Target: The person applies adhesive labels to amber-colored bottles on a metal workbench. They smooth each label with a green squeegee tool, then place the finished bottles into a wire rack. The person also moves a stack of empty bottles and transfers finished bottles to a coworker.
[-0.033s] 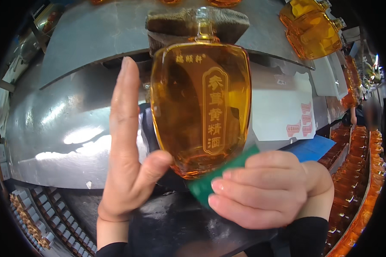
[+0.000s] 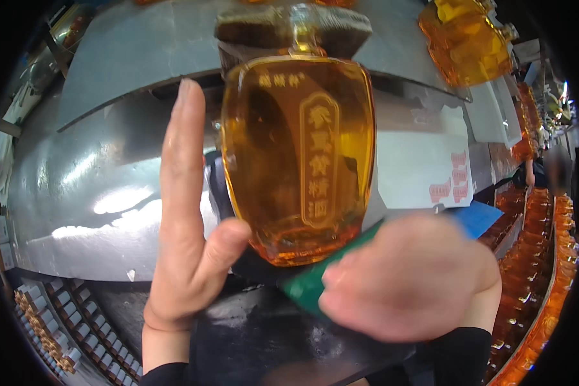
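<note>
A large glass bottle (image 2: 273,161) of amber liquid, with gold lettering down its front, lies in the middle of the view. Its neck reaches over a dark wooden block (image 2: 248,29). My left hand (image 2: 190,212) stands at the bottle's left side, fingers stretched upward together, thumb tip at the lower left corner. My right hand (image 2: 405,283), smeared by motion, is closed on a flat green scraper (image 2: 312,289) below the bottle's lower right edge. Most of the scraper is hidden behind the fingers, and I cannot tell whether it touches the glass.
A white sheet (image 2: 408,161) with red print lies right of the bottle, near a blue sheet (image 2: 482,219). Amber bottles (image 2: 466,48) stand at the back right; rows of bottles (image 2: 521,264) line the right side. Several pale cylinders (image 2: 77,315) stand lower left on the metal table's (image 2: 103,238) near side.
My right hand has moved and blurred, covering more of the green scraper. The bottle and my left hand sit slightly higher and further left in the view.
</note>
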`<state>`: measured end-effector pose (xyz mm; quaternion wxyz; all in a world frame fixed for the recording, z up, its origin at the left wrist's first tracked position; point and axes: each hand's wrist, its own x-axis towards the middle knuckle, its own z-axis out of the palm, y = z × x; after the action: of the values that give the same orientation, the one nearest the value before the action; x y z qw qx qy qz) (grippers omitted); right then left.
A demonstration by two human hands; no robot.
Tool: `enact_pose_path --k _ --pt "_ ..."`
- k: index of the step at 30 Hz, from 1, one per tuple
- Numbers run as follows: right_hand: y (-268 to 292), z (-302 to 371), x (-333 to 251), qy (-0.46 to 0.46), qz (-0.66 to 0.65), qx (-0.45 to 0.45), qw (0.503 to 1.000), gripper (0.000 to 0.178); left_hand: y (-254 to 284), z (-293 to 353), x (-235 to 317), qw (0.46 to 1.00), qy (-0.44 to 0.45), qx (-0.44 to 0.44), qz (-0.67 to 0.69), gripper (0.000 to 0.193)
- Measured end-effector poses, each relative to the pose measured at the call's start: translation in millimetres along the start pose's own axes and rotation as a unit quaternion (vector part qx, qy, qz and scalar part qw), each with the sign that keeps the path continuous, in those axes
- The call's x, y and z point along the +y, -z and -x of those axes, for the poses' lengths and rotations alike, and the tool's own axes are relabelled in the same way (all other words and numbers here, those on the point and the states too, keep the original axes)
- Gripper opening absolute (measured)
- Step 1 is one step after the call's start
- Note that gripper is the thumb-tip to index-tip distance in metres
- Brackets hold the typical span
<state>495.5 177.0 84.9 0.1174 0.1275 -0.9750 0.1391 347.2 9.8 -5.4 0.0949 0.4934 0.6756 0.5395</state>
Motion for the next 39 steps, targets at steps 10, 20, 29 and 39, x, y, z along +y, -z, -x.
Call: enact_pose_path --k 10,20,29,39 --pt "9 36 -3 -0.003 0.074 0.001 0.997 0.016 -9 1 18 0.998 0.051 0.039 0.013 0.098" --pt "-32 -23 19 0.208 0.067 0.104 0.970 0.010 -25 -5 46 0.962 0.190 0.194 0.013 0.096" --pt "-31 -11 4 0.155 0.006 0.204 0.967 0.007 -18 -1 23 0.966 0.140 0.120 0.181 0.083" --pt "60 -16 45 -0.166 0.015 0.113 0.980 0.052 -13 -21 5 0.945 0.122 0.008 0.303 0.084"
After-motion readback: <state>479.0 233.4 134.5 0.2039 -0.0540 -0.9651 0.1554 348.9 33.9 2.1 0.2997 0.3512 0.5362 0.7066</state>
